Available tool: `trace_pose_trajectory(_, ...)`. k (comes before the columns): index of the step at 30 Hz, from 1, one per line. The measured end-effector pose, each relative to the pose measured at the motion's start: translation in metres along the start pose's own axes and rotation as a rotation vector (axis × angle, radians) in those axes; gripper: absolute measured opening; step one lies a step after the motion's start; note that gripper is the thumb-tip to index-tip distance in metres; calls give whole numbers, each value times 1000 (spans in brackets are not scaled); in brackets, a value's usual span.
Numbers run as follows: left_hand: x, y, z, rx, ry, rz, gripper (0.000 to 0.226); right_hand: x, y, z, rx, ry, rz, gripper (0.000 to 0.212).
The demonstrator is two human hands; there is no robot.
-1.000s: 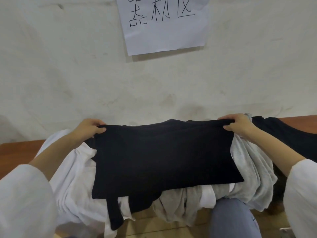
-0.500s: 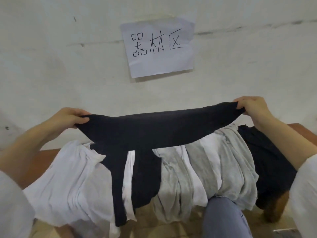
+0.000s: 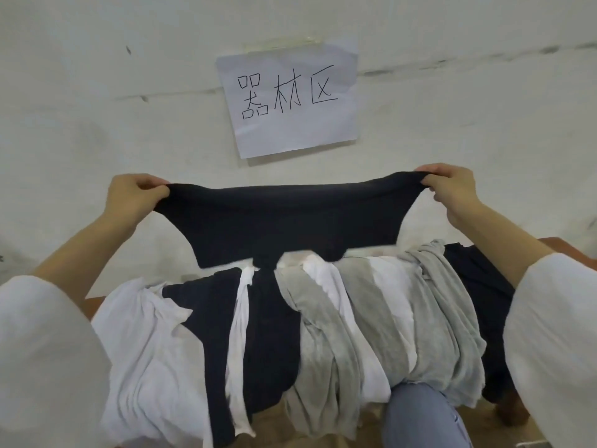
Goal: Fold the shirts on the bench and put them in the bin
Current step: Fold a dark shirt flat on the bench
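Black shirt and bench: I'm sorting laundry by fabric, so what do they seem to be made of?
The black shirt looks like a soft, matte knit, perhaps cotton jersey; it sags and stretches between the left hand and right hand pinching its corners. The bench is seemingly wood with a smooth reddish-brown finish, though little shows beneath the piled shirts.

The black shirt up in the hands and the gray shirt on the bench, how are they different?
The black shirt is dark; the gray shirt is pale. The black shirt hangs in the air, stretched between the left hand and right hand; the gray shirt lies draped over the bench. The black shirt looks smooth, the gray shirt wrinkled. Both are soft cloth.
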State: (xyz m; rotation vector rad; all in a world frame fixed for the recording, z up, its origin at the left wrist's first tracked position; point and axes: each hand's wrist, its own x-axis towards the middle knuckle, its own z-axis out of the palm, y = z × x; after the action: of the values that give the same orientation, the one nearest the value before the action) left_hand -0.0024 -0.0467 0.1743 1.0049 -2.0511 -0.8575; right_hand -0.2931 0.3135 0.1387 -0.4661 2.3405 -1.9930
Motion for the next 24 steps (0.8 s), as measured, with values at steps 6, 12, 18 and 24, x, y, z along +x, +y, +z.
trace_pose_trajectory(6,-78,-48,-8,77,-35,78,15,-50,58,-30,-146,-64,-87,35)
trace_pose_trajectory(12,-188,-171,24,431,-456,210,51,-133,178,-46,-639,-362,-122,59)
trace_pose_trajectory(18,-182,-166,52,492,-455,177,23,-145,172,-16,-755,-223,-180,42)
trace_pose_trajectory(24,-173,-124,110,212,-643,-146,19,-152,150,49,-642,-533,8,36)
